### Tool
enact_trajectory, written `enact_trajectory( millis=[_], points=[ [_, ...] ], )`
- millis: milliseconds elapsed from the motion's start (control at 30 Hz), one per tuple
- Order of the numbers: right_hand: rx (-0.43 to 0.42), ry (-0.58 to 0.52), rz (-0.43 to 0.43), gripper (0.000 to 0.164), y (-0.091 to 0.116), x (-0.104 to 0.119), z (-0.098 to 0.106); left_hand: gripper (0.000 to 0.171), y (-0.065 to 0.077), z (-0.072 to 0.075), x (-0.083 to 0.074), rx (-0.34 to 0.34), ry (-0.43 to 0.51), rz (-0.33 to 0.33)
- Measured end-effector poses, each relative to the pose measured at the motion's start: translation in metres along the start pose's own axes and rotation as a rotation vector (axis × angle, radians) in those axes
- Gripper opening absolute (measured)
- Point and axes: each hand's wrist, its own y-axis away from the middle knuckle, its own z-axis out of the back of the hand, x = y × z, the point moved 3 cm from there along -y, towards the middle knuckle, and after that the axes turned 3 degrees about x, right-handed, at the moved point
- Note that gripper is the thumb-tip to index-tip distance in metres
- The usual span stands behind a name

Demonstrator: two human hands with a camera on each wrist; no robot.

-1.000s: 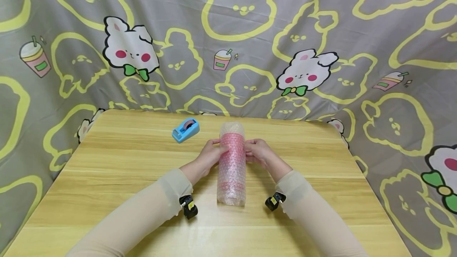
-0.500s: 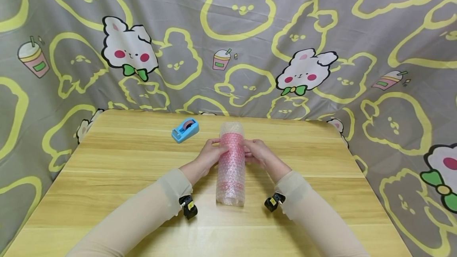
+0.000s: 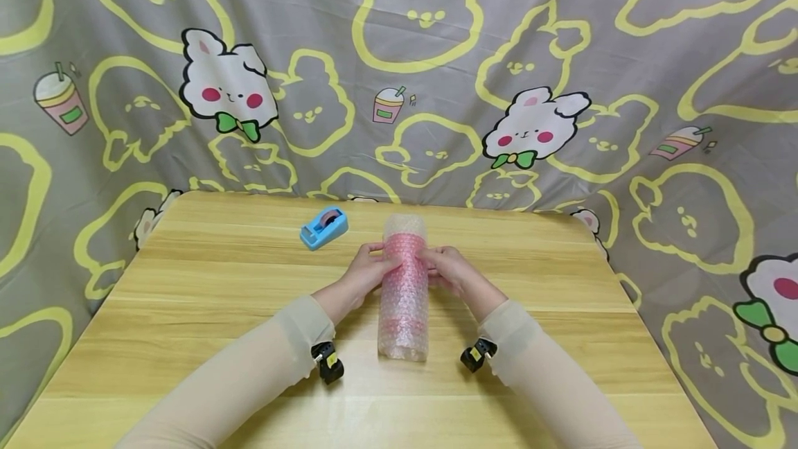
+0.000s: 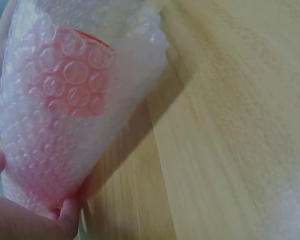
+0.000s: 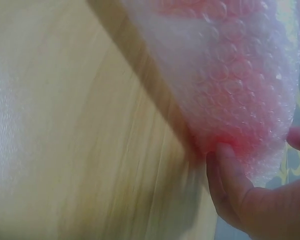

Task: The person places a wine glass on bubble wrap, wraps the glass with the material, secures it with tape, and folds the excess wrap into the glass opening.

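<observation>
A cylinder wrapped in bubble wrap [image 3: 403, 303] lies lengthwise on the wooden table, pointing away from me. Pink and red show through the clear layers; what is inside is hidden by the wrap. My left hand [image 3: 361, 276] holds its left side, thumb over the top and fingers low at the side. From the right, my right hand [image 3: 455, 271] holds it at the same height, its thumb on the pink part. In the left wrist view, a red edge shows inside the near end of the bubble wrap [image 4: 65, 100]. In the right wrist view, fingertips [image 5: 225, 152] press into the wrap's lower side.
A blue tape dispenser [image 3: 324, 227] with a roll of tape stands at the back, left of the wrapped cylinder. Behind the table [image 3: 237, 283] hangs a grey curtain [image 3: 436, 99] with cartoon rabbits, also along both sides.
My right thumb has slid a little left, up onto the top of the wrapped cylinder. The left hand and the tape dispenser keep their places.
</observation>
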Motion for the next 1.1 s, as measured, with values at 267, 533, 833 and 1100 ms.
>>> enact_trajectory(
  millis=[267, 533, 833, 1100],
  points=[
    [-0.009, 0.005, -0.011, 0.026, -0.0012, -0.0016, 0.0017, 0.064, -0.0024, -0.0001, 0.0016, -0.001, 0.043, 0.02],
    [-0.005, 0.011, -0.006, 0.029, -0.0017, -0.004, 0.0023, 0.059, -0.0036, 0.0006, 0.002, 0.066, 0.068, 0.021],
    [-0.018, 0.016, -0.015, 0.035, -0.0016, -0.0045, 0.0029, 0.058, -0.0033, 0.0014, -0.0005, 0.082, 0.052, 0.034],
    [-0.011, -0.017, -0.015, 0.016, -0.0022, -0.0069, 0.0025, 0.065, -0.0027, 0.0015, -0.0021, 0.087, 0.041, 0.031]
  ],
)
